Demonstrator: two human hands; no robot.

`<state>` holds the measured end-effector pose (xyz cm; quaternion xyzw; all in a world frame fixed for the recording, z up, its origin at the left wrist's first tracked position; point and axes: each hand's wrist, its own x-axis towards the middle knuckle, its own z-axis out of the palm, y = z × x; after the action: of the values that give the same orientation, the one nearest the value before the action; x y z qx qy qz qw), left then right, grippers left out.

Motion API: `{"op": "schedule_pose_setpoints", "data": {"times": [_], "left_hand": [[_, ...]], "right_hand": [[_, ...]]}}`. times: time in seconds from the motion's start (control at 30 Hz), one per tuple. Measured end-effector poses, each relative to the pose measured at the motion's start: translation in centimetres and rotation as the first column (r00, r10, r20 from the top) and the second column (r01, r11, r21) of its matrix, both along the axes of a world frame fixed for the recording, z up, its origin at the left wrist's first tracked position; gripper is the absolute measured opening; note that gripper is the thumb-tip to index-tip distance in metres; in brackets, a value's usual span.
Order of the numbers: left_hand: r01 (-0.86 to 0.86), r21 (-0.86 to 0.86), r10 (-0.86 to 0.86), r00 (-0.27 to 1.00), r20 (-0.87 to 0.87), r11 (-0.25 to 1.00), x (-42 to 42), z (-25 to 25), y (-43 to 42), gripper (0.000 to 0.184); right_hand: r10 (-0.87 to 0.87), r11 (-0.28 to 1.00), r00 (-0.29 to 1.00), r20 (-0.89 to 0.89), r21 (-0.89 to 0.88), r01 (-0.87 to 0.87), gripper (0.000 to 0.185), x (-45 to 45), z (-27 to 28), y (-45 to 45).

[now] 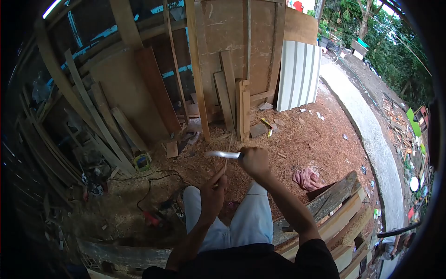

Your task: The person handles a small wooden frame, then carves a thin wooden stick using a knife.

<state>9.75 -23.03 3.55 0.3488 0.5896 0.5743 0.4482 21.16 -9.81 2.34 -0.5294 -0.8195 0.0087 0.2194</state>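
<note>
My right hand (255,162) is wrapped round the dark handle of a knife (225,154), whose bright, slightly blurred blade points left. Below and left of it, my left hand (213,194) pinches a thin wooden stick (226,162) that rises between its fingers. The blade crosses the stick above my left fingertips; whether the two touch is too small to tell. Both hands are in front of my knees, over the light blue trousers (228,231).
Boards (226,97) lean on the plywood wall (223,35). White corrugated sheet (299,74) stands at its right end. Wood shavings cover the ground (297,144), with a pink cloth (306,177) on them. Stacked timber (339,209) lies at right; a red tool (152,218) lies at lower left.
</note>
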Motion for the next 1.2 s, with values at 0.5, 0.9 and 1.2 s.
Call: {"op": "schedule_pose_setpoints", "data": {"times": [0.5, 0.9, 1.2], "left_hand": [[-0.024, 0.009, 0.025, 0.989, -0.143, 1.000, -0.7, -0.5, 0.6, 0.031], [0.006, 0.011, -0.003, 0.975, -0.220, 1.000, -0.1, -0.2, -0.2, 0.030], [0.028, -0.163, -0.036, 0.998, -0.047, 0.986, -0.8, 0.1, 0.2, 0.029]], "right_hand": [[0.085, 0.996, 0.994, 0.068, 0.007, -0.085, 0.015, -0.7, -1.0, -1.3], [0.077, 0.995, 0.996, -0.036, 0.064, -0.075, 0.014, -0.2, -0.6, -0.4], [0.066, 0.992, 0.995, 0.074, -0.116, -0.057, 0.015, -0.1, -0.3, -0.3]]}}
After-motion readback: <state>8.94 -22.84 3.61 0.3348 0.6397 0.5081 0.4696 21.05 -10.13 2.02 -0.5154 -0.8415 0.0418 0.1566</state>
